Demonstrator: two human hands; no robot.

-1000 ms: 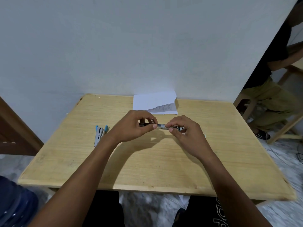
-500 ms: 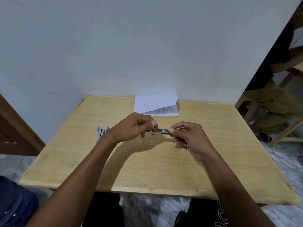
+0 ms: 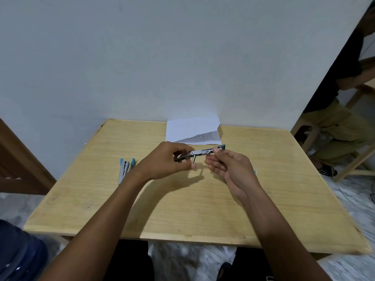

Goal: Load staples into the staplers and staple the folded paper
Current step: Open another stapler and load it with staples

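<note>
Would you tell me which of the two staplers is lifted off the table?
The green-tipped stapler, held by the left hand and right hand; the blue stapler lies on the table.

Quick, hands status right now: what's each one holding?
Left hand: gripping the opened silver metal stapler with the green tip by its plain metal end.
Right hand: thumb and finger pinching that stapler's green-tipped end.

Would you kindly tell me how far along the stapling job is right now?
Done: nothing visibly finished. In hand: the left hand grips an opened stapler above the table, and the right hand pinches its far end. Remaining: the blue stapler lies open; the folded paper sits untouched by the wall.
</note>
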